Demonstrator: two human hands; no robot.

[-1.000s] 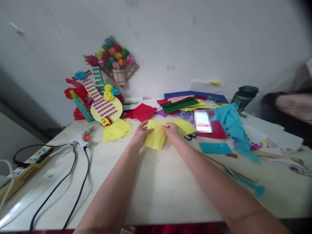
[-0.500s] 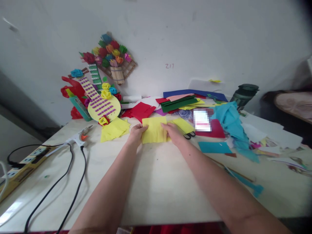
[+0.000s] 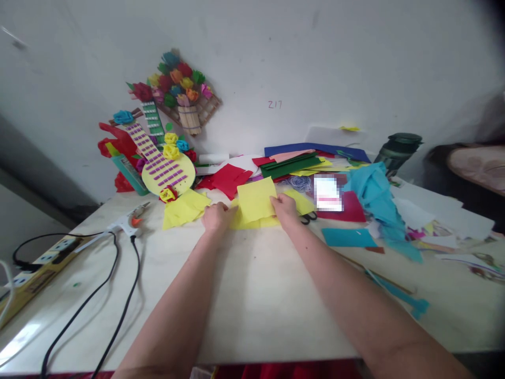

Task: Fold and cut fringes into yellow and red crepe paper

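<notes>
A square yellow crepe paper sheet (image 3: 257, 199) is raised and tilted, its right edge pinched between the thumb and fingers of my right hand (image 3: 285, 209). Behind and below it spreads a second yellow crepe paper sheet (image 3: 257, 224) on the table. My left hand (image 3: 216, 217) is closed at that lower sheet's left edge, thumb on the paper; its fingertips are partly hidden. More yellow crepe paper pieces (image 3: 185, 209) lie left of my left hand. Another yellow piece (image 3: 300, 202) rests by my right hand, partly over black-handled scissors (image 3: 308, 218).
To the left are a glue gun (image 3: 128, 225) with a black cord, a power strip (image 3: 41, 263) and a flower-decorated paper guitar (image 3: 169, 176). Coloured sheets (image 3: 292, 166) are piled at the wall. On the right are a blurred phone (image 3: 328, 193), blue crepe paper (image 3: 371, 187) and a dark bottle (image 3: 398, 152).
My right hand has lifted the upper yellow sheet, turning it up and away from the lower one. My left hand has let go of the upper sheet and shifted slightly left.
</notes>
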